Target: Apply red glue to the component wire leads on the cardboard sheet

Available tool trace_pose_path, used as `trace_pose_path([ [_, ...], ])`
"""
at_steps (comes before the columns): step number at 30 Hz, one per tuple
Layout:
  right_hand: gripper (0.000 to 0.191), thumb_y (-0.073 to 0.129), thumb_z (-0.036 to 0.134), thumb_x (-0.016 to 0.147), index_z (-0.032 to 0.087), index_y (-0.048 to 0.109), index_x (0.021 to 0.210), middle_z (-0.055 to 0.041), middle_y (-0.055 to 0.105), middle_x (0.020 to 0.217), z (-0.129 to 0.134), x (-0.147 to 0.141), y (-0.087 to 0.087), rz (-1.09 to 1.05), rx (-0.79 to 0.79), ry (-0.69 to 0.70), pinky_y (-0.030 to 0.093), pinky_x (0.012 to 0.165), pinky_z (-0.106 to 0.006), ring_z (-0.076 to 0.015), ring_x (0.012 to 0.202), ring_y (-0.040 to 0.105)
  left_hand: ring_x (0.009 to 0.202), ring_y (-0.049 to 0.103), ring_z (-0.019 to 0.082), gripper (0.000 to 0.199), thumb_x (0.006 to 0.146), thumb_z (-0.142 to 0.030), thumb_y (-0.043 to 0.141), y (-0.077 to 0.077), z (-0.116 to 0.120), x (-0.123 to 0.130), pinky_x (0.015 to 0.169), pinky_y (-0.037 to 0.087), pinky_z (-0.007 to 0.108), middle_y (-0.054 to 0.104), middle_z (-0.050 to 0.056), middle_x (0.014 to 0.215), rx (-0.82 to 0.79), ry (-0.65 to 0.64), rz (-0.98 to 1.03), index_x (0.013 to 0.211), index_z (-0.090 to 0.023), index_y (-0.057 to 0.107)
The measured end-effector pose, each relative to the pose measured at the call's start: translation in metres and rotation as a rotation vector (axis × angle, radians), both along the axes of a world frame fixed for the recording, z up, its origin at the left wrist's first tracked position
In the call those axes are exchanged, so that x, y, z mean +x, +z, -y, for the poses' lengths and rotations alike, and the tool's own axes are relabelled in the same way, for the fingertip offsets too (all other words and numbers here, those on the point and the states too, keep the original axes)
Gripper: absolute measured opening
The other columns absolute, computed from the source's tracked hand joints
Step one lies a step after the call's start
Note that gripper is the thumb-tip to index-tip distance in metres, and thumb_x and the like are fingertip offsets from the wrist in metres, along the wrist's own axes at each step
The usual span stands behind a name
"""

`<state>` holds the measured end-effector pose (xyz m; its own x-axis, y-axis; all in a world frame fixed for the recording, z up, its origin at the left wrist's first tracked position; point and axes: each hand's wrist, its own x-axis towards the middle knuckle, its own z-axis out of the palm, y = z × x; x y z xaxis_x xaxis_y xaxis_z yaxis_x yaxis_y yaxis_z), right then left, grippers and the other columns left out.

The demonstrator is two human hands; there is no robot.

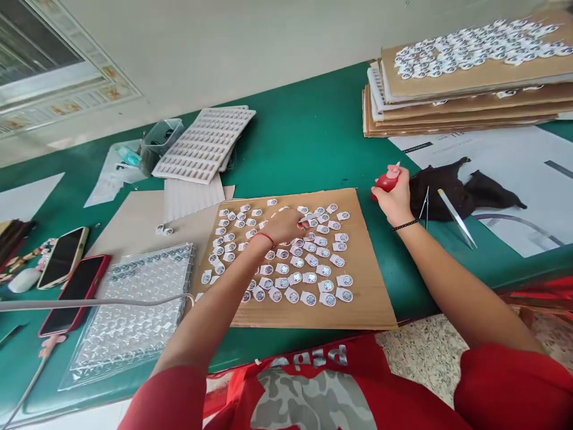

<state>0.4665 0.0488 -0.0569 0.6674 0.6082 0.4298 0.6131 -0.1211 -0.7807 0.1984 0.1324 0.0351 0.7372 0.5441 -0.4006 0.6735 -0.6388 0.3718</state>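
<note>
My left hand (286, 227) reaches over a brown cardboard sheet (371, 292), fingertips pinched at one of its small white tags (308, 220). The hand and forearm hide part of the rows. Several more small white tags (308, 297) lie across the sheet, each with a round silvery-blue disc. To the right of the cardboard, my right hand (396, 194) is wrapped round a red squeeze bulb (385, 184) with a pale pointed tip facing up. Beside my right wrist are a dark cloth (441, 188) and tweezers (457, 219).
Stacked cardboard sheets (447, 119) with more tags stand at back right. Pale slotted trays (203, 143) and a clear bin (163, 134) are at back left. A clear plastic tray pack (134, 310), two phones (76, 292) and a grey cable (111, 303) lie left.
</note>
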Motion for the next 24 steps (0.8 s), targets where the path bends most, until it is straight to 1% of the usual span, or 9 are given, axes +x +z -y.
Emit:
trace_pose_path([
  [4,0.047,0.049,0.039,0.08,0.011,0.04,0.116,-0.007,0.051,0.1,0.001,0.001,0.001,-0.108,-0.089,-0.044,0.047,0.081,-0.031,-0.0097,0.087,0.051,0.096,0.054,0.016,0.033,0.083,-0.037,0.049,-0.002,0.001,0.008,0.083,0.048,0.037,0.054,0.007,0.108,0.025,-0.093,-0.106,0.108,-0.014,0.05],
  [7,0.047,0.046,0.04,0.082,0.012,0.039,0.119,-0.0076,0.05,0.102,0.002,-0.002,0.003,-0.156,-0.094,-0.056,0.047,0.082,-0.031,-0.0102,0.09,0.051,0.097,0.053,0.017,0.033,0.084,-0.037,0.049,-0.003,0.003,0.012,0.084,0.048,0.038,0.053,0.007,0.109,0.059,-0.118,-0.156,0.108,-0.014,0.05],
  [10,0.053,0.048,0.04,0.081,0.013,0.034,0.124,-0.0083,0.05,0.104,0.004,-0.005,0.013,-0.177,-0.043,-0.062,0.047,0.085,-0.034,-0.0115,0.092,0.051,0.098,0.053,0.017,0.033,0.084,-0.036,0.048,-0.005,0.003,0.014,0.085,0.048,0.038,0.053,0.007,0.11,0.073,-0.119,-0.2,0.108,-0.014,0.05],
  [13,0.065,0.056,0.037,0.076,0.014,0.026,0.129,-0.0084,0.049,0.11,0.01,-0.002,0.032,-0.149,0.071,-0.088,0.044,0.091,-0.036,-0.0128,0.098,0.051,0.098,0.053,0.017,0.033,0.084,-0.036,0.048,-0.004,0.002,0.016,0.085,0.048,0.038,0.052,0.007,0.11,0.074,-0.104,-0.237,0.109,-0.015,0.05],
  [15,0.067,0.057,0.035,0.075,0.015,0.024,0.13,-0.0083,0.048,0.112,0.018,0.011,0.045,-0.121,0.157,-0.163,0.042,0.095,-0.036,-0.0135,0.103,0.049,0.098,0.053,0.017,0.033,0.084,-0.036,0.048,-0.002,0.002,0.019,0.085,0.047,0.038,0.052,0.008,0.111,0.078,-0.095,-0.252,0.109,-0.015,0.05],
  [18,0.054,0.048,0.036,0.081,0.013,0.03,0.126,-0.0084,0.048,0.109,0.033,0.043,0.056,-0.127,0.227,-0.339,0.043,0.093,-0.036,-0.0128,0.101,0.049,0.098,0.053,0.017,0.033,0.084,-0.036,0.049,0.003,0.003,0.024,0.085,0.048,0.038,0.053,0.007,0.11,0.087,-0.108,-0.264,0.108,-0.015,0.05],
  [21,0.043,0.042,0.039,0.084,0.011,0.042,0.116,-0.0073,0.051,0.101,0.051,0.081,0.055,-0.189,0.207,-0.491,0.047,0.085,-0.032,-0.01,0.092,0.051,0.095,0.054,0.016,0.033,0.083,-0.036,0.049,0.01,0.003,0.03,0.083,0.048,0.037,0.054,0.007,0.107,0.09,-0.151,-0.256,0.107,-0.014,0.05],
  [24,0.039,0.042,0.04,0.084,0.009,0.048,0.107,-0.0063,0.053,0.096,0.065,0.109,0.05,-0.237,0.131,-0.571,0.047,0.082,-0.029,-0.009,0.089,0.052,0.094,0.054,0.016,0.032,0.083,-0.037,0.049,0.018,0.0,0.035,0.082,0.048,0.036,0.054,0.007,0.105,0.059,-0.175,-0.209,0.105,-0.014,0.051],
])
